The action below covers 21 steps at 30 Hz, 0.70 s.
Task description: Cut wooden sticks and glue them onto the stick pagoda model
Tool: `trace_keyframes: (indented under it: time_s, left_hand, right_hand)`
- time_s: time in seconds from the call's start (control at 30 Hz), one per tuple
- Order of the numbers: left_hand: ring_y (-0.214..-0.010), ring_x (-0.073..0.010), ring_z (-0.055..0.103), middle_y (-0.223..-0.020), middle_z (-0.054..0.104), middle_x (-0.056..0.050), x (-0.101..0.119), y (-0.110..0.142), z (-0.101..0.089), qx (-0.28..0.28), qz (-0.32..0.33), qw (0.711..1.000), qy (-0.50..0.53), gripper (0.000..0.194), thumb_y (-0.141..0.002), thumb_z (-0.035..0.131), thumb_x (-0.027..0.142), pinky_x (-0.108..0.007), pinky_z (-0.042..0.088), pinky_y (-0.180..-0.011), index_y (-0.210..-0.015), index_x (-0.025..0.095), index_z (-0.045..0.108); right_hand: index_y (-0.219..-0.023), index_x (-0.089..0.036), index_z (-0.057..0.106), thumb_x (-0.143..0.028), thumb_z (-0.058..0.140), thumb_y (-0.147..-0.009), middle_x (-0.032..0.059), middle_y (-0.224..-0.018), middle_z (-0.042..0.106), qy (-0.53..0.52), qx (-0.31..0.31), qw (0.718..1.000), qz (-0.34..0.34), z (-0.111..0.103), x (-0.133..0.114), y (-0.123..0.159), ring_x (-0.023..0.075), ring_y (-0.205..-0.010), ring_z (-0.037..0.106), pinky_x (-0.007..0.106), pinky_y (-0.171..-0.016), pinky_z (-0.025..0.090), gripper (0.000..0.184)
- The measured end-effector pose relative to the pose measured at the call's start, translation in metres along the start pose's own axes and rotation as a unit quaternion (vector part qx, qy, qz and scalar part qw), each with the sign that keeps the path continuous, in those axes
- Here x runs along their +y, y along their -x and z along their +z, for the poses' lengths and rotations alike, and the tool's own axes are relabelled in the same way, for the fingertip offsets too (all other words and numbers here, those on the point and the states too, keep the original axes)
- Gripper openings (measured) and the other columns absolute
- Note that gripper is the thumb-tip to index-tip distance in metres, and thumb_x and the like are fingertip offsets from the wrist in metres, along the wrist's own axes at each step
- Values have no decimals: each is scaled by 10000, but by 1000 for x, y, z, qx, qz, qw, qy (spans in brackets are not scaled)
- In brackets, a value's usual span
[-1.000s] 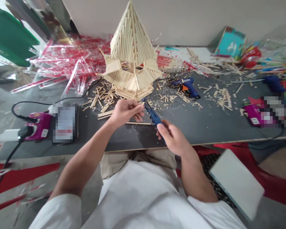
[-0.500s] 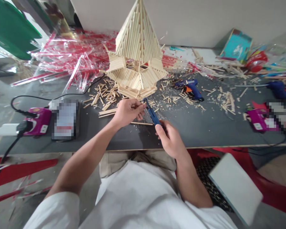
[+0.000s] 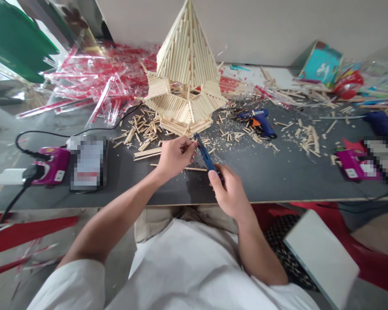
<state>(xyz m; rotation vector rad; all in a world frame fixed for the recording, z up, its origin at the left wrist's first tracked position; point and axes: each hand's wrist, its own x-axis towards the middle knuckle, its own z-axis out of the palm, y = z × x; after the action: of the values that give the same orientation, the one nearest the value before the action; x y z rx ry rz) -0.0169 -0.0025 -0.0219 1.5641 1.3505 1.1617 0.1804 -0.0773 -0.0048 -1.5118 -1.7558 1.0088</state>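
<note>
"How does the blue tool (image 3: 205,156) look?"
"Slim and tilted, held over the table (image 3: 278,174) toward its near edge, narrow tip slanting toward the far edge"
"And the stick model (image 3: 189,60)?"
"Pale, upright, its pointed roof above a flared, angular tier, standing between the far and near edges"

The person is wearing a plain white short-sleeved shirt (image 3: 184,262), its sleeves (image 3: 80,275) ending well behind the hands, and beige trousers (image 3: 148,221).
</note>
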Motion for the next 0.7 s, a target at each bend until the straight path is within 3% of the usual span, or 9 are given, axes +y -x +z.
trace_keyframes:
  time_s: [0.23, 0.47, 0.7]
  left_hand:
    - [-507, -121, 660, -633, 696, -1, 1, 3, 1, 16, 1, 1000, -1, 258, -958, 611, 360, -209, 489, -479, -766, 187, 611]
    - [-517, -124, 653, -651, 697, -8, 5, 4, 0, 19, -9, 1000, 8, 309, -953, 639, 442, -223, 511, -489, -772, 192, 627]
    - [-520, -124, 647, -660, 700, -12, 3, 2, -2, 11, -2, 1000, -11, 329, -958, 632, 469, -229, 487, -503, -789, 187, 641]
  right_hand:
    - [-1263, -191, 635, -579, 475, -1024, 136, -1147, 703, -30, 2, 999, 13, 5, -2, 0, 289, -1096, 670, 405, -901, 553, 483]
    - [-1271, -195, 632, -601, 477, -1016, 127, -1068, 725, -40, -7, 999, 26, 4, -1, 0, 260, -973, 698, 343, -767, 546, 504]
    - [-1117, -205, 693, -592, 457, -1027, 108, -1021, 751, 38, -4, 999, 11, 1, -5, -2, 269, -956, 691, 356, -831, 470, 462]
